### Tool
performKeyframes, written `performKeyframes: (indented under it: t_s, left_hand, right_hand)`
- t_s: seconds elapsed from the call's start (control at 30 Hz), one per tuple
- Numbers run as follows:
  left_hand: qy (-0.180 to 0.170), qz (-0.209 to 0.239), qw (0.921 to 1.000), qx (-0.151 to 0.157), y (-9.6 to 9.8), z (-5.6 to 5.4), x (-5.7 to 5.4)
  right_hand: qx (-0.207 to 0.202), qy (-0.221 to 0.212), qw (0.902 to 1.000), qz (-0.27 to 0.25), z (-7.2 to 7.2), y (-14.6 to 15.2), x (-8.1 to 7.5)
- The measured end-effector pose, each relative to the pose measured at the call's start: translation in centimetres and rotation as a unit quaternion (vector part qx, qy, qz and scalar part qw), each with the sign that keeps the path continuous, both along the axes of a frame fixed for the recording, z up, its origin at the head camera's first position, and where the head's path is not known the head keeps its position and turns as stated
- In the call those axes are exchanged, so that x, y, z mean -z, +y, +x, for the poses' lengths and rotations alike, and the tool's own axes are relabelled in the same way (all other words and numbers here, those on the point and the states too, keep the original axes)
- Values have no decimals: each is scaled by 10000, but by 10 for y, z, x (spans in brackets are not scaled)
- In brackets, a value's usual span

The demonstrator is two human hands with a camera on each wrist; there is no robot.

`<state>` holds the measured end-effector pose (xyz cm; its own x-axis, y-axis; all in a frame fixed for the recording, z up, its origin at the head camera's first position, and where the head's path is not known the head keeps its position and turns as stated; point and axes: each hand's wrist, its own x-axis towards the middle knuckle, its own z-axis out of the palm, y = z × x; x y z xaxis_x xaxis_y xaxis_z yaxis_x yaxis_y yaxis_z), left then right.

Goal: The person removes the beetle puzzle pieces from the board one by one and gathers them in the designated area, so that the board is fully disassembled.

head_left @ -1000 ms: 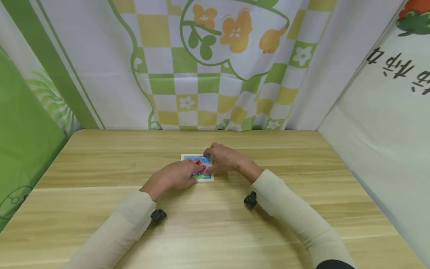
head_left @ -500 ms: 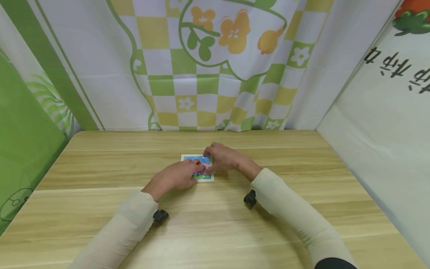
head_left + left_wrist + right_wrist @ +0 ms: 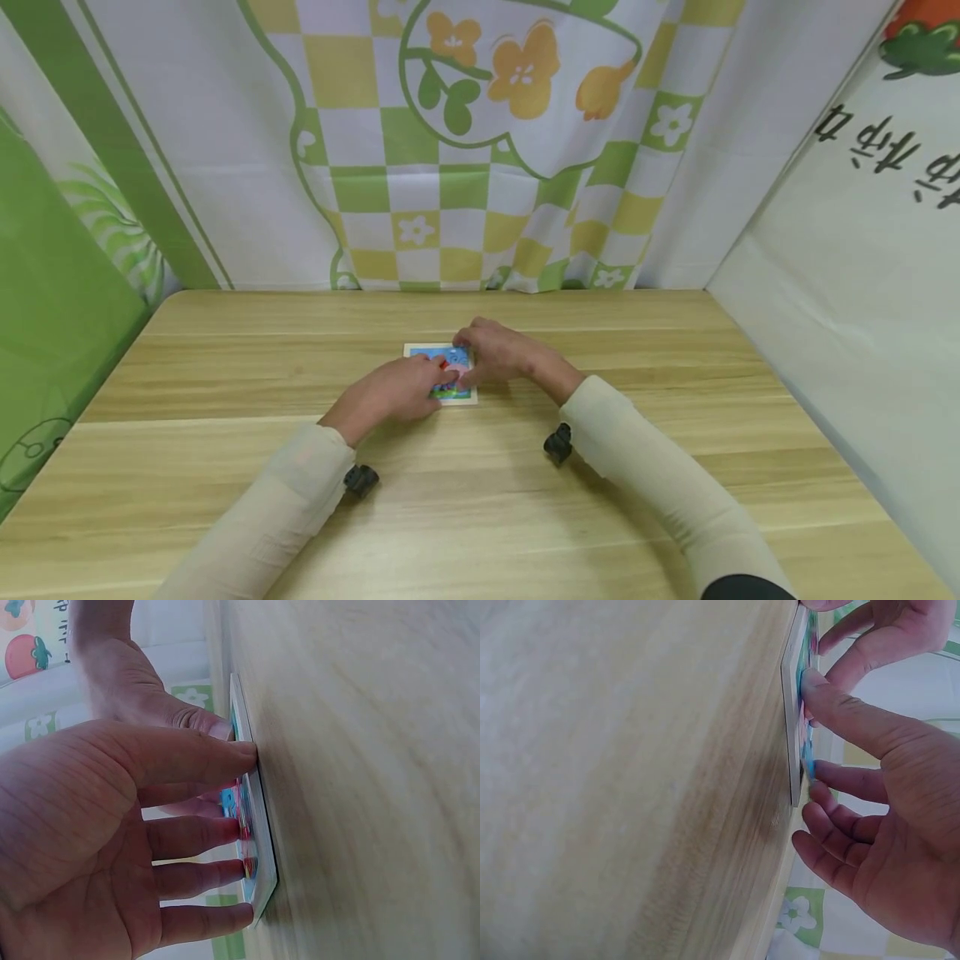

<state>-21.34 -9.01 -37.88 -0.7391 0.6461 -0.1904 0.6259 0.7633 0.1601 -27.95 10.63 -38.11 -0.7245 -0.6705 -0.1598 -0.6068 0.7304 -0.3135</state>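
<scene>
Far on the table (image 3: 480, 517), the right hand (image 3: 501, 350) pinches a puzzle piece (image 3: 809, 765); if straight-fingered left hand (image 3: 393, 390) presses weakly, the board (image 3: 791, 724) may slide.

My head view looks down at the pale-rimmed, blue rectangular board (image 3: 456, 393); both wrist views share it, close, edge-on.

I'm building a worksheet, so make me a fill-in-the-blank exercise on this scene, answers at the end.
The left hand touches the picture board from its left, the right hand from its ____.
The table shows ____ grain.
On the curtain, the biggest flower is ____.
Missing words: right; wood; orange.
</scene>
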Motion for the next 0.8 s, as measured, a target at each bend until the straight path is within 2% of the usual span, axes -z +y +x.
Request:
performKeyframes:
  t_s: [0.17,0.37,0.57,0.8]
  left_hand:
    - [-5,-21,10000,-5,0,0,-1]
    - [-209,52,9997,-88,-1,-2,0]
    - [-255,97,9996,-82,-2,-1,0]
    - [-300,37,9995,-96,-2,-2,-2]
  right_hand:
    - [31,302,9995,-131,-1,-2,0]
    - [-67,267,9995,-135,0,0,-2]
    - [-138,525,9982,-271,-1,1,-3]
    - [180,780,9950,-594,-4,0,-3]
